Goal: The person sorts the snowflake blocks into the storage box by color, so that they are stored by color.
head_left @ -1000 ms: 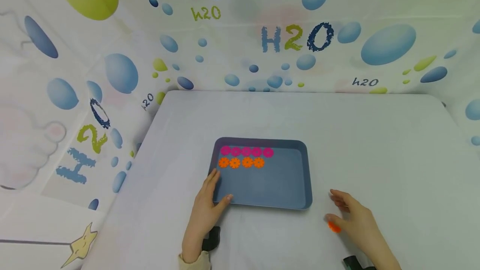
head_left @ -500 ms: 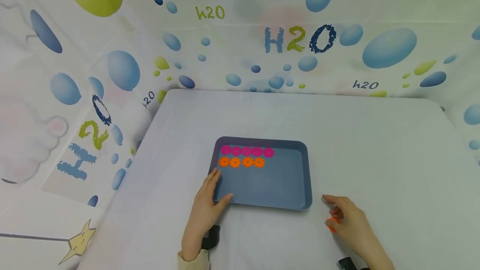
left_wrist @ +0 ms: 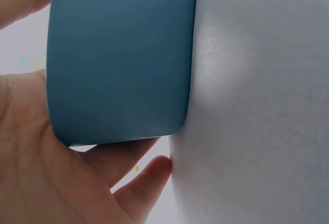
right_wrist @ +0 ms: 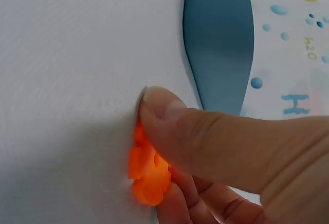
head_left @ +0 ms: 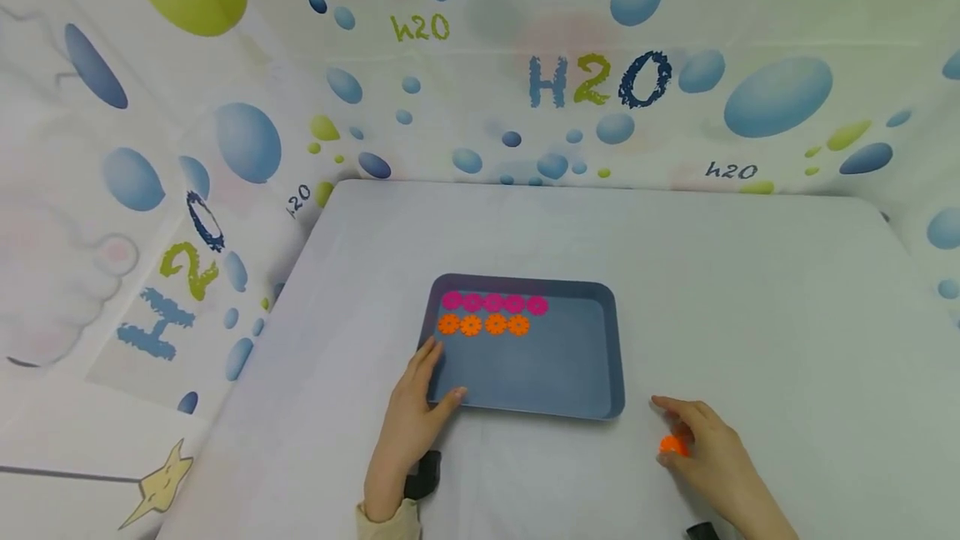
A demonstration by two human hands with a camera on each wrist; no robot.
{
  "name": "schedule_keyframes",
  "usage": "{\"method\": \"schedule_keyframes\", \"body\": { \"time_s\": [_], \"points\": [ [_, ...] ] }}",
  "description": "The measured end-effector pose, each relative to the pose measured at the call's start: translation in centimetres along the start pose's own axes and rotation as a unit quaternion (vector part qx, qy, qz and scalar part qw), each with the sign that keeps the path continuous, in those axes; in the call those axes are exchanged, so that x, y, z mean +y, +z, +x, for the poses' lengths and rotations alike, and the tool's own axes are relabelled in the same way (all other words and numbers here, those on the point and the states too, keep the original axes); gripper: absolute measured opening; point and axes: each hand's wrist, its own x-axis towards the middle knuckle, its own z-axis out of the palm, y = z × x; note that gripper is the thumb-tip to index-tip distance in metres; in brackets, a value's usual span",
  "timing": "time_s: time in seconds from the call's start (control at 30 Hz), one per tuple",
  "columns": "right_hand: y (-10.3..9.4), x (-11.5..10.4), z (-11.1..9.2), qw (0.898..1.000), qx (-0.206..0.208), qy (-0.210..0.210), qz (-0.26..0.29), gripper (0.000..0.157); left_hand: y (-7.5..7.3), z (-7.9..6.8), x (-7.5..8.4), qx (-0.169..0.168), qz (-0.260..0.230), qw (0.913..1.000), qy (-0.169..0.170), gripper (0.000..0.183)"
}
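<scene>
My left hand (head_left: pixel 411 423) rests at the near left corner of a blue-grey tray (head_left: pixel 525 377), thumb over the front rim and fingers along the left side. In the left wrist view, the tray's outer wall (left_wrist: pixel 121 64) stands against the palm. To the right of the tray, my right hand (head_left: pixel 716 452) pinches an orange flower-shaped piece (right_wrist: pixel 149 170) between thumb and fingers, low over the white cloth. Its index finger reaches out toward the tray. Inside the tray lie a row of pink scalloped discs (head_left: pixel 492 302) and, below it, a row of orange flower-shaped pieces (head_left: pixel 496 324).
A white cloth (head_left: pixel 750 290) covers the table around the tray. Behind and to the left hangs a patterned curtain (head_left: pixel 465 90) with blue and green drops. Black wrist-camera parts (head_left: pixel 423 473) show beside the left wrist.
My right hand has shifted slightly, its index finger extending, and the orange piece now shows more between thumb and fingers. The left hand and the tray hold their place.
</scene>
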Motion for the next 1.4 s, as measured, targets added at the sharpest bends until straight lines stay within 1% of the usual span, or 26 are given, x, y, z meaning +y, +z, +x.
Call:
{"method": "schedule_keyframes", "body": {
  "time_s": [0.07,0.3,0.43,0.53,0.63,0.73,0.8,0.9,0.97,1.07,1.13,1.27,1.33,1.4],
  "points": [
    [0.0,-0.1,0.0,1.000,-0.007,0.009,0.001,0.063,0.0,0.0,0.0,0.001,-0.001,1.0000,0.000,0.071],
    [0.0,-0.7,0.2,0.998,-0.034,0.032,0.034,0.050,-0.1,0.0,0.1,0.004,0.003,1.0000,0.002,0.070],
    [-0.1,-0.7,0.4,0.997,-0.046,0.043,0.041,0.050,-0.1,-0.1,0.1,0.004,0.003,1.0000,0.003,0.071],
    [0.0,-0.6,0.6,0.994,-0.064,0.054,0.064,0.050,-0.1,-0.1,0.0,0.002,0.006,1.0000,0.002,0.071],
    [0.2,-0.8,0.8,0.992,-0.069,0.059,0.083,0.048,0.0,0.0,-0.1,0.001,0.009,0.9999,0.005,0.071],
    [0.3,-1.1,1.1,0.993,-0.057,0.052,0.087,0.046,-0.1,0.1,0.0,0.002,0.011,0.9999,0.009,0.071],
    [0.4,-1.3,1.2,0.992,-0.048,0.053,0.100,0.044,-0.1,0.3,-0.1,0.004,0.013,0.9998,0.011,0.070],
    [0.6,-1.3,1.3,0.987,-0.034,0.071,0.143,0.040,-0.1,0.3,-0.1,0.005,0.014,0.9998,0.012,0.069],
    [0.8,-1.3,1.4,0.980,-0.021,0.089,0.176,0.036,0.0,0.3,-0.2,0.005,0.015,0.9998,0.012,0.069],
    [1.1,-1.3,1.6,0.974,0.010,0.106,0.199,0.030,0.0,0.1,-0.2,0.004,0.015,0.9998,0.014,0.067],
    [1.1,-1.4,1.7,0.974,0.027,0.101,0.200,0.027,0.0,0.1,-0.1,0.003,0.013,0.9999,0.010,0.067],
    [1.0,-1.6,2.2,0.978,0.065,0.071,0.187,0.024,0.0,0.0,0.0,0.003,0.006,1.0000,0.003,0.068],
    [0.8,-1.7,2.4,0.976,0.079,0.061,0.192,0.023,0.0,0.0,0.0,0.003,0.004,1.0000,0.004,0.069],
    [0.7,-1.8,2.6,0.974,0.086,0.062,0.202,0.022,0.1,0.0,0.0,0.004,0.003,1.0000,0.006,0.068]
  ]
}}
